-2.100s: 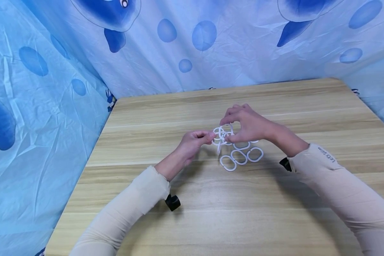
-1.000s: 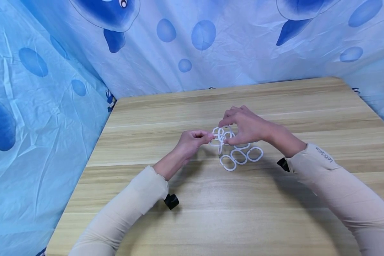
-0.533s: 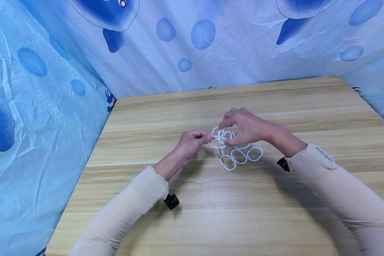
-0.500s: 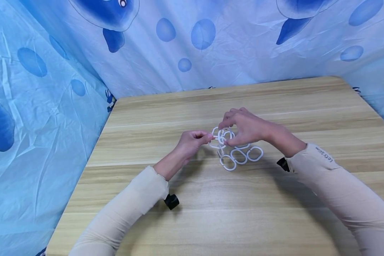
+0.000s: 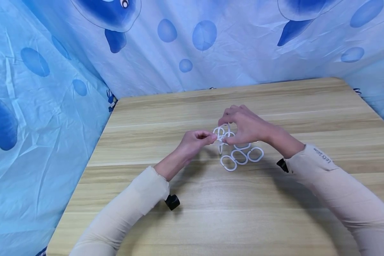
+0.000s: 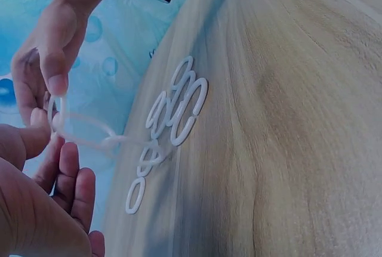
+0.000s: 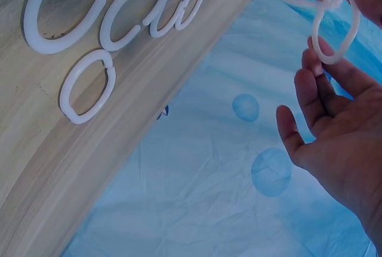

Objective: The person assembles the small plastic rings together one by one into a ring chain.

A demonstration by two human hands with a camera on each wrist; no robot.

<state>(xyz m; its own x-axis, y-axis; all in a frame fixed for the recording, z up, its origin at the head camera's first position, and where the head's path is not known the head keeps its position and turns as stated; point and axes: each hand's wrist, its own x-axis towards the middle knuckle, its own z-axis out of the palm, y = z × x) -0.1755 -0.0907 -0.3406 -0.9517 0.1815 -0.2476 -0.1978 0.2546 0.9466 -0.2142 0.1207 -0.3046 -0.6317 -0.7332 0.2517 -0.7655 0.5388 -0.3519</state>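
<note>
In the head view my left hand (image 5: 192,145) and right hand (image 5: 245,125) meet over the middle of the table, just above white plastic C-shaped links. My left thumb and finger pinch one link of a small joined cluster. My right thumb and fingertips hold another link (image 7: 330,60), seen upright in the right wrist view, where it crosses the one at the left fingers. A blurred link (image 6: 89,144) dangles from the hands in the left wrist view. Where the held links cross, fingers and blur hide the gaps.
Several loose links lie flat below the right hand, among them a near link (image 5: 229,170) and a right one (image 5: 252,160). The wooden table (image 5: 211,220) ends at a blue whale-print curtain (image 5: 134,67). A black wrist camera (image 5: 172,202) hangs under the left cuff.
Both hands stay nearly in place. The held links shift and turn between the fingers, and the dangling link swings. The right hand has edged slightly left. The loose links lie unchanged.
</note>
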